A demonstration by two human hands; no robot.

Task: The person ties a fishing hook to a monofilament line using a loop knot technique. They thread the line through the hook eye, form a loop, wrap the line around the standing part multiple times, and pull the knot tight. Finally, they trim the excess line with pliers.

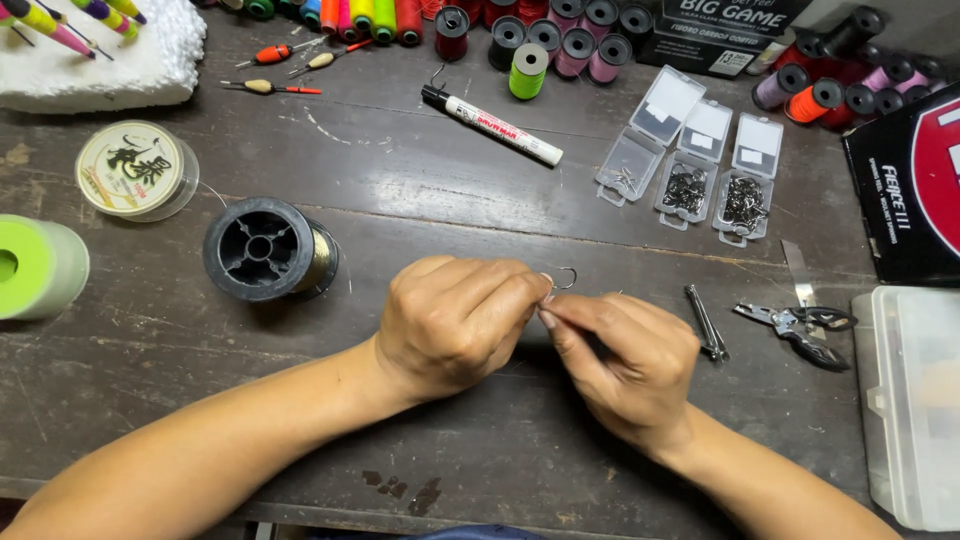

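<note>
My left hand [455, 322] and my right hand [622, 360] meet above the middle of a dark wooden table [430, 190]. Their fingertips pinch a small metal fish hook [564, 279], whose curved bend sticks up just above the left thumb. Whether a line runs from the hook is too fine to tell. A black spool of thin golden line [268, 250] lies on its side left of the left hand. Right of my right hand lie a metal nail clipper [706, 322] and small pliers [798, 326].
Three open clear hook boxes [688, 160] sit far right of centre. A white marker [492, 124], a flat line spool [134, 168], a green spool [36, 266], fishing floats [284, 52], coloured thread spools [540, 38], dark cartons [905, 190] and a clear plastic case [910, 400] surround them.
</note>
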